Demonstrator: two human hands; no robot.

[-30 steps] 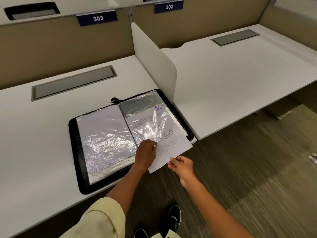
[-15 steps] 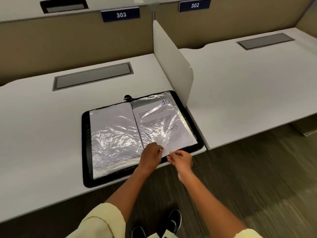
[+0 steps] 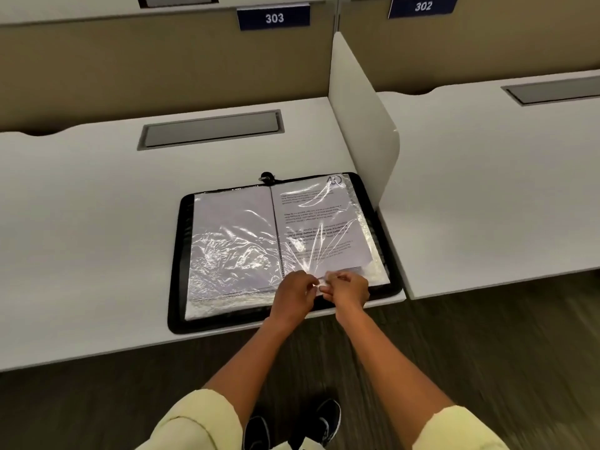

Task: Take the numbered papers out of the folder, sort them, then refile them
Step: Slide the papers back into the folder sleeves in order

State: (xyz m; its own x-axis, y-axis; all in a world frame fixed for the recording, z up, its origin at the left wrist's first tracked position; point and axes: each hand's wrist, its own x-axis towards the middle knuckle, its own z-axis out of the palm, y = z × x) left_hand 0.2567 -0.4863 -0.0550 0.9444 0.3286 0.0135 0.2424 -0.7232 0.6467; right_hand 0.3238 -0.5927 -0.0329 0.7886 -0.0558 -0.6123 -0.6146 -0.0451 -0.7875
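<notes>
A black zip folder (image 3: 177,261) lies open on the white desk (image 3: 81,222), its clear plastic sleeves spread flat. The right sleeve (image 3: 373,248) holds a printed paper marked 10 (image 3: 311,219), which sits fully inside it. The left sleeve (image 3: 233,241) shows a blank white sheet under crinkled plastic. My left hand (image 3: 293,295) and my right hand (image 3: 347,289) meet at the bottom edge of the right sleeve, fingers curled and pinching the plastic edge there.
A white divider panel (image 3: 360,118) stands just right of the folder, separating this desk from the neighbouring desk (image 3: 487,190). A grey cable flap (image 3: 211,128) is set into the desk behind the folder. Labels 303 (image 3: 273,17) and 302 (image 3: 423,6) hang above.
The paper marked 10 stuck out of the sleeve's bottom a second ago; it has slid fully up inside. Both hands have closed together at the sleeve's bottom edge.
</notes>
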